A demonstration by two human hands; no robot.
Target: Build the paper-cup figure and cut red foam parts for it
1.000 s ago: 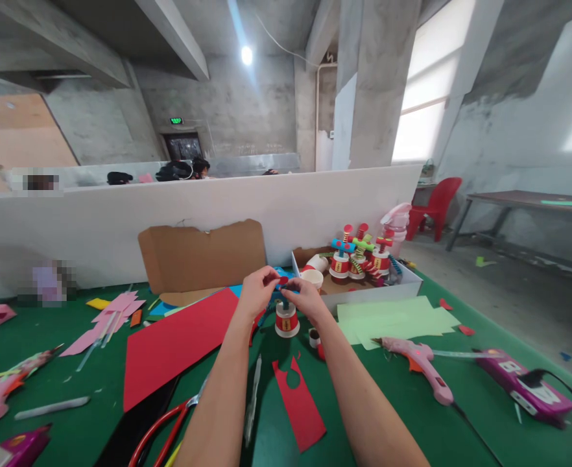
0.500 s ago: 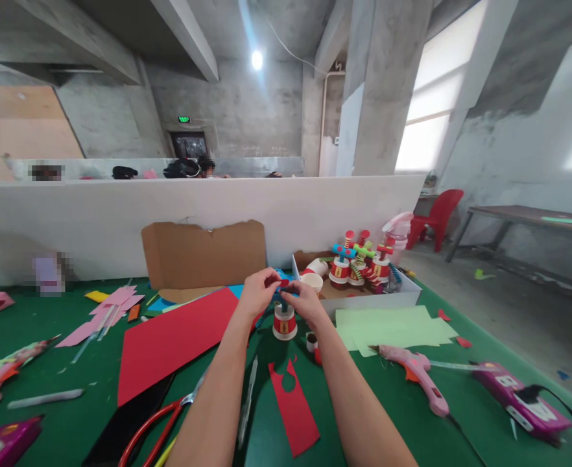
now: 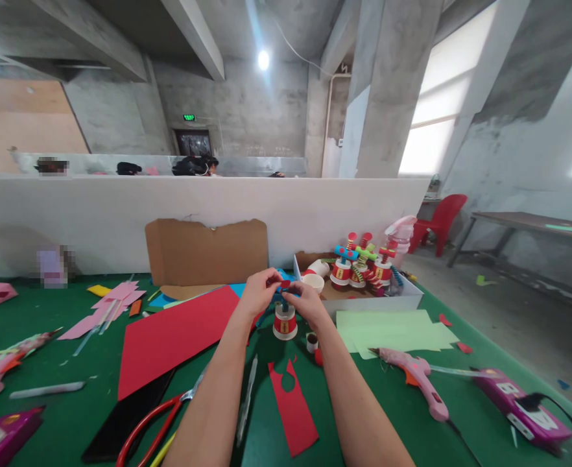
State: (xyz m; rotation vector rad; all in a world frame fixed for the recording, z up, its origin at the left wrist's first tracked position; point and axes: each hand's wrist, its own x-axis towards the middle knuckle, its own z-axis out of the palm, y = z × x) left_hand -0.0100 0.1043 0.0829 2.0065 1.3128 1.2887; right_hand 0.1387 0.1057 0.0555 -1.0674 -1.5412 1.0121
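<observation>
My left hand (image 3: 262,289) and my right hand (image 3: 306,299) meet in front of me, both with closed fingers. Between their fingertips is a small red paper disc (image 3: 285,284), pinched from both sides. Just below it stands a paper-cup figure (image 3: 285,323) with a red band, upright on the green table; its blue upper part is partly hidden by my hands. Beside the cup, a small paper roll (image 3: 312,342) stands near my right wrist. Closer to me lies a red paper strip (image 3: 293,412) with a round hole cut from it.
A box (image 3: 364,303) of similar cup figures stands at the back right. Pink glue guns (image 3: 419,376) lie at either side. Red-handled scissors (image 3: 157,421) rest by my left forearm, near a large red sheet (image 3: 179,337). A white partition (image 3: 96,214) closes the far edge.
The view has shifted slightly. My hands stay at the red disc above the cup figure, with hardly any visible movement.
</observation>
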